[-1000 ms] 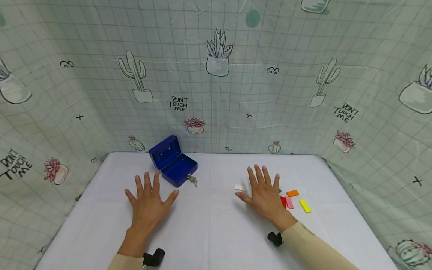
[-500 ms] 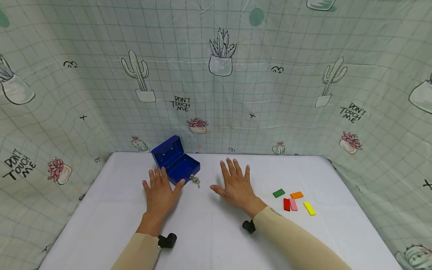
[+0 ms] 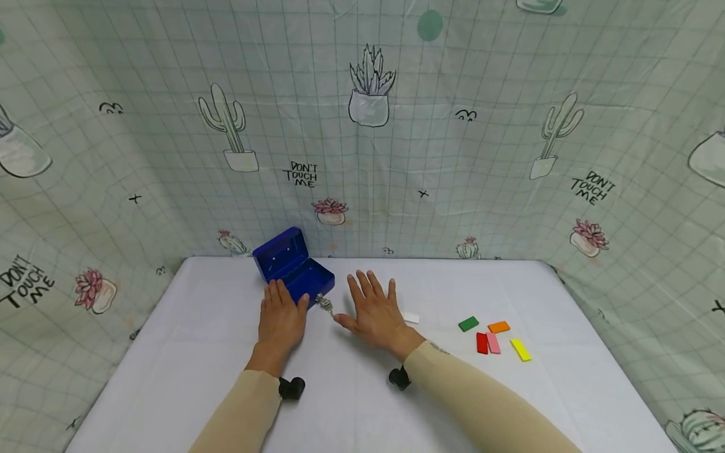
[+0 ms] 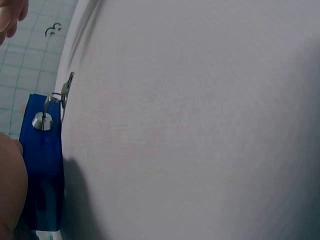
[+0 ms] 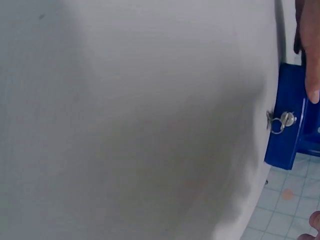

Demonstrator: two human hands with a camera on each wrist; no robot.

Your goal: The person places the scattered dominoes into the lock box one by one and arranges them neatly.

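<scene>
A small blue cash box (image 3: 310, 277) stands at the back left of the table with its lid raised. Keys (image 3: 325, 303) on a ring hang from the lock (image 4: 42, 121) in its front wall. Over the box's near left part lies my left hand (image 3: 281, 319), fingers together and thumb apart, reaching the front rim. In the right wrist view, a digit (image 5: 313, 75) of that hand overlaps the box's rim; contact looks likely. My right hand (image 3: 374, 313) is spread just right of the keys, holding nothing, its thumb tip close to them.
Right of my right hand lies a white tile (image 3: 410, 318). Farther right are green (image 3: 468, 323), orange (image 3: 499, 327), red (image 3: 482, 343), pink (image 3: 493, 343) and yellow tiles (image 3: 520, 350). A patterned cloth (image 3: 425, 145) hangs behind the white table (image 3: 351, 402).
My left hand has moved right and forward to the box. My right hand has moved left from beside the tiles toward the keys. Box and tiles have stayed put.
</scene>
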